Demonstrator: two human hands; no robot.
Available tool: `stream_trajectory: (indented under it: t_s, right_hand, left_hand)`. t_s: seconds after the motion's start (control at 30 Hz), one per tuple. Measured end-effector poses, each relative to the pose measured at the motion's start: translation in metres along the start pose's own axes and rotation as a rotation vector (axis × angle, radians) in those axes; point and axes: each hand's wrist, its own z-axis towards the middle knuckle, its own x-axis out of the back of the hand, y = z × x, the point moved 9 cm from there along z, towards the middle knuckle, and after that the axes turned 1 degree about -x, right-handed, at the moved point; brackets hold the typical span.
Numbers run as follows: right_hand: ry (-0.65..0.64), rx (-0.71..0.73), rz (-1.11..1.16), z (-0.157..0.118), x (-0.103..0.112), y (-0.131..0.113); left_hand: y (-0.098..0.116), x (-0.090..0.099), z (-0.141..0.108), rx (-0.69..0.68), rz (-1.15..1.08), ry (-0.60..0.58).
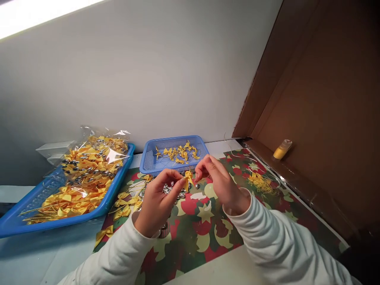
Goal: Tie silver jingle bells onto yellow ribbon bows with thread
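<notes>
A small yellow ribbon bow is pinched between the thumb and fingers of my left hand. Close by on the right, my right hand has its thumb and fingertips together around what looks like a thin cord from the bow. Silver beads lie on the patterned mat under and beside my left hand. More yellow bows with gold stems rest on the mat left of my left wrist.
Behind my hands stands a blue basket with several small bows. A larger blue tray at left holds bows and a clear bag. Yellow cords lie at right, near a yellow-and-clear cylinder by the cardboard wall.
</notes>
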Motion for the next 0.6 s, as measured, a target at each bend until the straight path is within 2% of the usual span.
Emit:
stream_trajectory:
  t_s: [0.23, 0.47, 0.6]
  right_hand:
    - [0.001, 0.172, -0.053, -0.012, -0.010, -0.027]
    - [0.001, 0.267, -0.112, -0.017, -0.011, -0.042]
    - [-0.017, 0.333, -0.014, -0.024, -0.004, -0.055]
  left_hand:
    - [0.012, 0.004, -0.005, -0.140, 0.033, 0.016]
    - [0.013, 0.007, -0.002, -0.091, -0.098, 0.064]
    - [0.014, 0.010, -0.004, -0.130, -0.103, 0.080]
